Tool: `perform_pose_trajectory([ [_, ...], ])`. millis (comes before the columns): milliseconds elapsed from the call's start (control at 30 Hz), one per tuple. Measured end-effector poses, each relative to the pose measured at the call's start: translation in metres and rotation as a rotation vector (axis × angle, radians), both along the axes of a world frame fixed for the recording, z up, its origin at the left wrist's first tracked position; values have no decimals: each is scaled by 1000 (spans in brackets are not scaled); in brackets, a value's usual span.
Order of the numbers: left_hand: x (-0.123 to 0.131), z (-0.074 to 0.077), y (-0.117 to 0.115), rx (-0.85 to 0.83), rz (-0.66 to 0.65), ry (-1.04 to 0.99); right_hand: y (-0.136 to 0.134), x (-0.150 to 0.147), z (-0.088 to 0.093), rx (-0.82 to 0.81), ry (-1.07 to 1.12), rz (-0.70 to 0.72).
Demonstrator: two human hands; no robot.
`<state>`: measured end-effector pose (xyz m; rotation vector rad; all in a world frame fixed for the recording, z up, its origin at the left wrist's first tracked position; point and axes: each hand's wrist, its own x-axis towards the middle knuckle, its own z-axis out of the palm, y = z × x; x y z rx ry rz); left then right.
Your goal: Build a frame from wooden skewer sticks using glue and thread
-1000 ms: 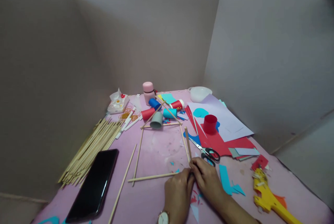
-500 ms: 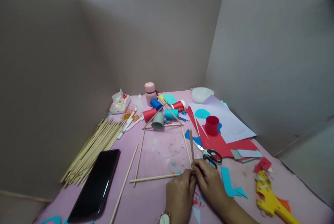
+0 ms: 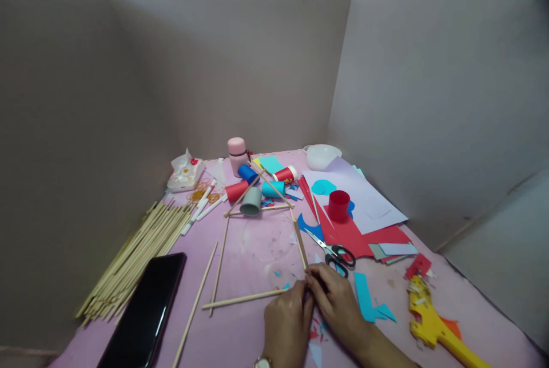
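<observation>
Thin wooden sticks form a house-shaped outline, its bottom stick (image 3: 244, 299) crossing the left side stick (image 3: 219, 268). My left hand (image 3: 287, 316) is closed at the bottom right corner, where the sticks' ends meet. Close against it, my right hand (image 3: 337, 296) pinches the lower end of a wooden stick (image 3: 301, 242) that runs along the right side of the outline. Fingers hide the joint itself. Black-handled scissors (image 3: 330, 250) lie open just beyond my right hand.
At left are a phone (image 3: 146, 308), a loose stick (image 3: 196, 302) and a pile of sticks (image 3: 137, 259). Paper-covered cups, including a grey cup (image 3: 251, 201), lie at the back. Right of my hands are a red paper ring (image 3: 339, 206), coloured paper and a yellow glue gun (image 3: 431, 316).
The stick in my right hand has tilted left and down, from standing up to lying along the outline's right side. The whole view has shifted slightly.
</observation>
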<state>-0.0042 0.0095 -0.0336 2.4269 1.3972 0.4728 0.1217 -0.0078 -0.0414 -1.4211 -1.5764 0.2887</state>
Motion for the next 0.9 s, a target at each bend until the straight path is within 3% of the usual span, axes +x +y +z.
perform_pose_trajectory([
  [900, -1, 1, 1, -23, -14, -26, -3, 5, 2, 28, 41, -68],
])
